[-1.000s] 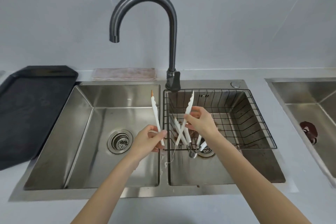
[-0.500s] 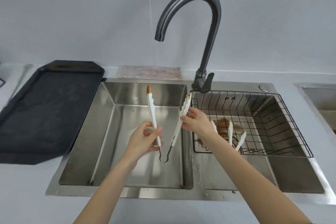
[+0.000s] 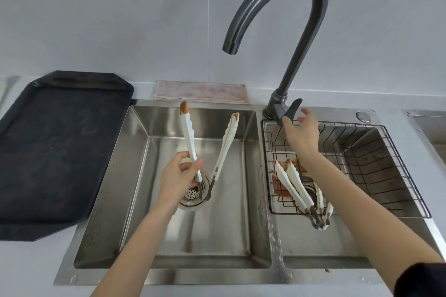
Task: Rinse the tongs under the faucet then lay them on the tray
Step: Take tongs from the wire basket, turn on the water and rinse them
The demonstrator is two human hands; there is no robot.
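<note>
One pair of white tongs (image 3: 207, 152) is in your left hand (image 3: 177, 177), held over the left basin (image 3: 135, 176) with the hinge end low, above the round drain strainer (image 3: 191, 196), and both arms pointing up and away from you. The arms are splayed into a V, and each tip carries a brown stain. Your thumb and fingers pinch only the left arm, just above where the white sleeve meets the metal hinge; the right arm stands free.

Your right hand (image 3: 301, 132) is apart from the tongs, over the back left corner of the right basin, with its fingers spread and loosely curled, holding nothing. Its fingertips are right at the dark lever at the base of the faucet (image 3: 299, 38); you cannot tell from this view whether they touch it. The faucet's gooseneck arches left, and its spout ends above the left basin, higher than the tong tips and slightly to their right. No water shows at the spout.

Several more white tongs (image 3: 296, 190) lie in the black wire basket (image 3: 386, 159) set in the right basin, over a brown smear. The black tray (image 3: 55, 147) sits on the counter just left of the sink, and a folded pinkish cloth (image 3: 201, 91) lies behind the left basin.
</note>
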